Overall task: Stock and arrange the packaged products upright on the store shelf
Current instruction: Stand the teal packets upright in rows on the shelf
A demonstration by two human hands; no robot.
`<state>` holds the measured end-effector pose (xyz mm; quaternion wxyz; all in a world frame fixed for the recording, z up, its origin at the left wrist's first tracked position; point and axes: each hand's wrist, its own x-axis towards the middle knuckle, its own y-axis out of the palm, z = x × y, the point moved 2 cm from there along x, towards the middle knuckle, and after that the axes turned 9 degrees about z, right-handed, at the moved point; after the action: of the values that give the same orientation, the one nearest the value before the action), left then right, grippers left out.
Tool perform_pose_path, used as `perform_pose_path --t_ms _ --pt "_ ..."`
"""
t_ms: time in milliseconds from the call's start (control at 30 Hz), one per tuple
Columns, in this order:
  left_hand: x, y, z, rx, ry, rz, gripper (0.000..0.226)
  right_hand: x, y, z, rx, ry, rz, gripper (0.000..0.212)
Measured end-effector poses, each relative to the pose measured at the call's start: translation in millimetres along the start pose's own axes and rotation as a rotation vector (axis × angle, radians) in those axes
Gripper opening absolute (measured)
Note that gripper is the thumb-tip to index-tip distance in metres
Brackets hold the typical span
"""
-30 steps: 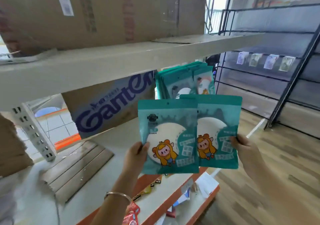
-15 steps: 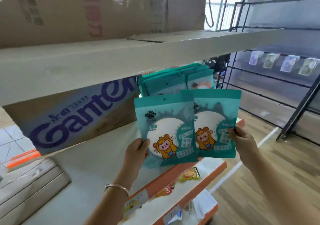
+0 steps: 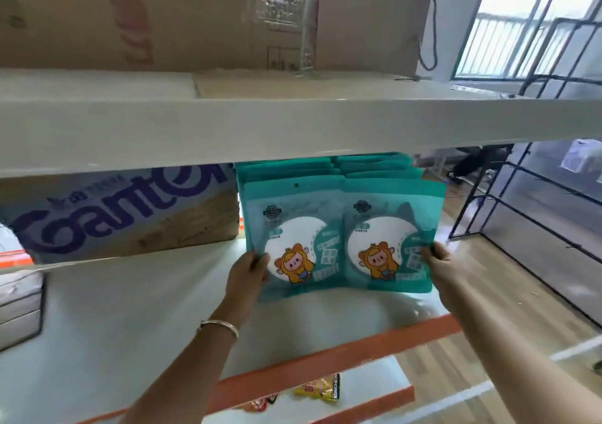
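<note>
Closest to the camera, down on the lower shelf (image 3: 374,378), there are a couple of yellow and red snack packs (image 3: 321,389) lying flat, then the orange front lip (image 3: 325,361) of the white shelf (image 3: 130,309) above it. Left wrist has a thin bracelet (image 3: 220,326) on it. The left hand (image 3: 249,269) grips the left edge of one teal packet (image 3: 293,238), thumb on the front and fingers curled behind, and the right hand (image 3: 438,260) pinches the right edge of a second teal packet (image 3: 391,234) the same way. Both are upright, side by side, inner edges touching, cartoon character facing out (can't tell if their bottoms actually sit on the shelf or hang just above it). Right behind them are two rows of the same teal packets (image 3: 358,166) standing up. Just left of those is a cardboard box (image 3: 114,211) with big blue "Ganten" lettering. Above it all runs the upper shelf (image 3: 260,123) with a large brown carton (image 3: 195,16) on top. Off to the right there's a black wire rack (image 3: 521,195) on wood flooring (image 3: 488,293), and a barred window (image 3: 521,22) at the back
</note>
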<state>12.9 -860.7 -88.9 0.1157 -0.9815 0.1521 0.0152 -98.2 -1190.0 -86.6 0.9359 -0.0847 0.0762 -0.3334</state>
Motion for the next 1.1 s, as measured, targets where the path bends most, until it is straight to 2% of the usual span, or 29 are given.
perform_pose_path --t_ms 100,133,233,333,433,567,667,767,833,933,1033,1100 --pt "2.8 9.3 -1.6 0.109 0.014 -0.057 0.019 20.2 0.7 -1.3 -0.19 -0.022 0.035 0.006" --pt "2.1 10.6 -0.3 0.139 0.022 -0.068 0.019 26.6 1.0 -5.5 -0.271 -0.02 0.079 0.007" --pt "3.8 12.1 9.2 0.218 0.041 -0.113 0.027 41.5 2.2 -19.0 -0.378 0.029 0.223 0.032" --pt "6.3 12.6 12.8 0.268 0.03 -0.157 0.029 67.9 1.4 -23.2 -0.508 -0.047 0.15 0.044" --pt "9.3 14.5 13.5 0.366 0.033 -0.217 0.033 90.5 5.8 -20.1 -0.593 -0.095 0.088 0.041" --pt "6.9 16.1 8.6 0.503 0.059 -0.321 0.049 87.1 12.5 -7.5 -0.655 -0.118 0.068 0.041" --pt "6.5 16.7 8.3 0.548 0.068 -0.357 0.051 77.6 10.2 -1.3 -0.748 -0.141 0.014 0.043" --pt "4.9 18.8 13.8 0.512 0.057 -0.347 0.049 66.0 7.5 -0.3 -0.71 -0.132 -0.062 0.067" --pt "1.8 20.4 14.5 0.487 0.051 -0.365 0.051 59.5 8.8 -2.1 -0.684 -0.139 -0.096 0.073" --pt "-2.9 23.9 14.7 0.471 0.067 -0.382 0.048 49.3 14.6 -5.4 -0.685 -0.186 -0.096 0.054" --pt "-8.5 32.6 16.6 0.535 0.099 -0.329 0.033 38.4 27.5 -20.5 -0.756 -0.259 0.043 0.011" --pt "-11.7 39.4 20.5 0.581 0.113 -0.29 0.029 32.5 35.9 -33.0 -0.789 -0.308 0.125 0.004"
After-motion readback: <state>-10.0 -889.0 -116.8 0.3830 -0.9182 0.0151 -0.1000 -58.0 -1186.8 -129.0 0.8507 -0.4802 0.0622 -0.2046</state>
